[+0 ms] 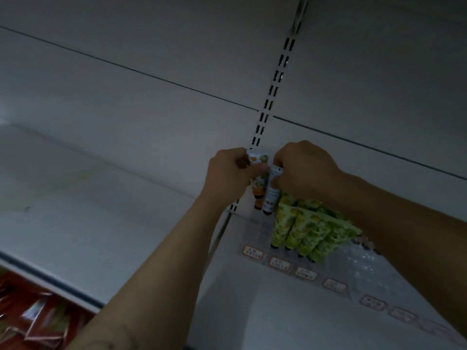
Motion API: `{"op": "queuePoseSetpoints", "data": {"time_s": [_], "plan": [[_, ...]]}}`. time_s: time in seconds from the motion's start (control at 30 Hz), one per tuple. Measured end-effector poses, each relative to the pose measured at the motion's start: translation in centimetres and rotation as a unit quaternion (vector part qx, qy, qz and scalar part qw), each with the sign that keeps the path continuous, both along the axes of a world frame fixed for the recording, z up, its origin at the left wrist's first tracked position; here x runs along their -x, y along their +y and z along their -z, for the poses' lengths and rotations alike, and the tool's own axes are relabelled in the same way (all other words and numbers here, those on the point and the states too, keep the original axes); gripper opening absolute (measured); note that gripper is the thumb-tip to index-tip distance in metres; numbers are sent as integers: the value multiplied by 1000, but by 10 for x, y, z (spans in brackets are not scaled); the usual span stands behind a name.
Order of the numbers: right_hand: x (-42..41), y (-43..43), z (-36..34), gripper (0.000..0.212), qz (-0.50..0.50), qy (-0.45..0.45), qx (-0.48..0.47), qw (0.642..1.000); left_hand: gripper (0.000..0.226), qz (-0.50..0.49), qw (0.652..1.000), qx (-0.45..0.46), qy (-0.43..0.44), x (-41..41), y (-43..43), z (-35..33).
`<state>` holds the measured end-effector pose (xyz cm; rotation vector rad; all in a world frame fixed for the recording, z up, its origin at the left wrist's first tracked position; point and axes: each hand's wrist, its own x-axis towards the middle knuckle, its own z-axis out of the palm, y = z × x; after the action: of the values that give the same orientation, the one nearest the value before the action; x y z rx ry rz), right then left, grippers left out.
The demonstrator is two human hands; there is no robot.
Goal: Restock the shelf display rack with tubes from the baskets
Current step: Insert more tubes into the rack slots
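Note:
My left hand (228, 173) grips an orange-patterned tube (260, 181) by its crimped top, cap pointing down. Right beside it, my right hand (305, 170) pinches a white tube (271, 193), also cap down. Both tubes hang over the back left end of a clear display rack (255, 232) on the shelf. Several green-patterned tubes (303, 231) stand in the rack's rows just to the right, partly hidden under my right forearm. No basket is in view.
The rack's front carries a row of small price labels (279, 262). A slotted upright (270, 97) runs up the white back panel behind my hands. A white shelf (75, 210) stretches to the left, with red packets (32, 319) below it.

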<state>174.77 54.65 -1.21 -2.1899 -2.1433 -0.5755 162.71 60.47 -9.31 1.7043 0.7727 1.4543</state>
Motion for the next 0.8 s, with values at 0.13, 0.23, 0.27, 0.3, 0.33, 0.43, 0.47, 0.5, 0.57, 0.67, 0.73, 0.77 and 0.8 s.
{"op": "queuePoseSetpoints", "data": {"time_s": [0.13,0.23,0.27,0.3,0.33,0.43,0.47,0.5,0.57,0.67,0.73,0.77,0.8], "plan": [[0,0,-3,18,-4,-31,24,999,45,-7,998,-18,58,-8,-3,7],[1,3,-4,31,-2,-35,45,998,50,-8,999,-19,43,-12,-2,13],[1,3,-4,32,-2,-36,51,998,49,-10,999,-23,45,-13,-1,14],[1,4,-5,33,-3,-40,57,998,44,-10,998,-28,49,-14,0,14],[-1,4,-5,32,-5,-44,65,997,34,-2,998,-28,47,-16,1,15],[-8,6,-10,25,-3,-53,97,994,18,16,999,-19,38,-21,3,21],[-10,8,-11,25,-2,-52,106,993,14,21,998,-19,47,-23,2,22],[-12,11,-12,26,-4,-51,113,992,10,25,997,-27,61,-25,1,22],[-14,15,-12,23,-11,-59,114,992,7,26,995,-43,85,-26,-2,20],[-15,15,-12,20,-29,-91,103,990,11,10,997,-37,72,-28,-2,22],[-16,15,-11,24,-40,-110,98,988,12,-1,997,-38,61,-29,-5,23],[-16,15,-11,25,-44,-118,98,987,12,-9,997,-39,58,-30,-7,24],[-16,17,-12,25,-42,-122,103,986,13,-15,998,-38,57,-31,-8,25]]}}
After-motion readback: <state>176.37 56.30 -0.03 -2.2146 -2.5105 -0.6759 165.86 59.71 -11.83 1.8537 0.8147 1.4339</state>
